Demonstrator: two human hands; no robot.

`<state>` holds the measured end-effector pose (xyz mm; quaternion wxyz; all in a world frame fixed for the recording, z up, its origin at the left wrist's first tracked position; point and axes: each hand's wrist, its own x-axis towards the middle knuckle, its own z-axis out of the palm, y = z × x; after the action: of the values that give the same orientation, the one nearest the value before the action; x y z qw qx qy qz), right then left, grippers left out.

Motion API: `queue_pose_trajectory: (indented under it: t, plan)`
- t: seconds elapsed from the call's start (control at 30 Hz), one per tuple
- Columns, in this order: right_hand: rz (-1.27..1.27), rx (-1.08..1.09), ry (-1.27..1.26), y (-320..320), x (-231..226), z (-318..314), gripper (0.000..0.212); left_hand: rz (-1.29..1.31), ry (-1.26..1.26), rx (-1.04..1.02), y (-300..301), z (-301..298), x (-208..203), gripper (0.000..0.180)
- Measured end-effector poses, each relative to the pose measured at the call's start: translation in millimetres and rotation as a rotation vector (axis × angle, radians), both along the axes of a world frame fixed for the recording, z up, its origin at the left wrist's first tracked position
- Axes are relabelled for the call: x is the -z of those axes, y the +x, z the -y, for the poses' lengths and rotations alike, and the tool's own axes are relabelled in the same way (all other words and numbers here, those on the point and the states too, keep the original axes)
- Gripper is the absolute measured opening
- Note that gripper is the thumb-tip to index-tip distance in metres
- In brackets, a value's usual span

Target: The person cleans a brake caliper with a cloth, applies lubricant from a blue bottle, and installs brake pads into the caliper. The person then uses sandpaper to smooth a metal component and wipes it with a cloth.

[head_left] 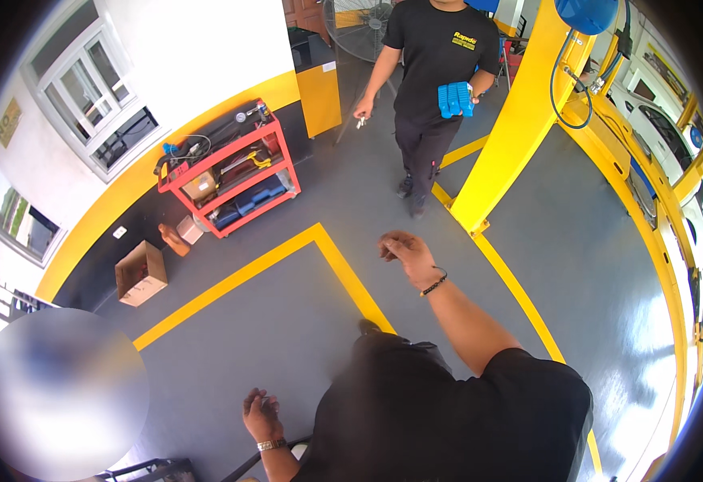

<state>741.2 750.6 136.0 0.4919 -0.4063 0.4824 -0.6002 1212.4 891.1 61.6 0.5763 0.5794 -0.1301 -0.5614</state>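
My right hand (406,247) is stretched out ahead over the grey floor, with a dark beaded bracelet (434,283) at its wrist. Its fingers droop loosely, and nothing shows in them. Low and to the left is my left hand (261,416), a metal-banded watch (271,444) on the wrist. The fingers are half curled with gaps between them, and I see no object held. Neither hand touches anything. Ahead, another person (440,64) in black holds a blue ribbed case (454,100) in one hand and something small and light in the other.
A red tool cart (224,173) with loaded shelves stands along the left wall, near a cardboard box (141,275) and an orange jug (174,240). A yellow lift post (502,128) rises on the right. Yellow lines (231,287) mark the floor. A big fan (359,28) is at the back.
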Motion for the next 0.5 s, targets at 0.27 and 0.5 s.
queue_pose_trajectory:
  t: [0.27,0.5]
  plan:
    - [-0.035,0.429,0.021,-46.7,11.5,26.9,0.024,0.143,0.009,0.370,-74.4,74.0,-40.5,0.042]
    - [-0.455,0.902,0.016,-70.3,7.5,48.8,0.097,0.432,-0.420,0.823,-265.2,230.2,-89.9,0.083]
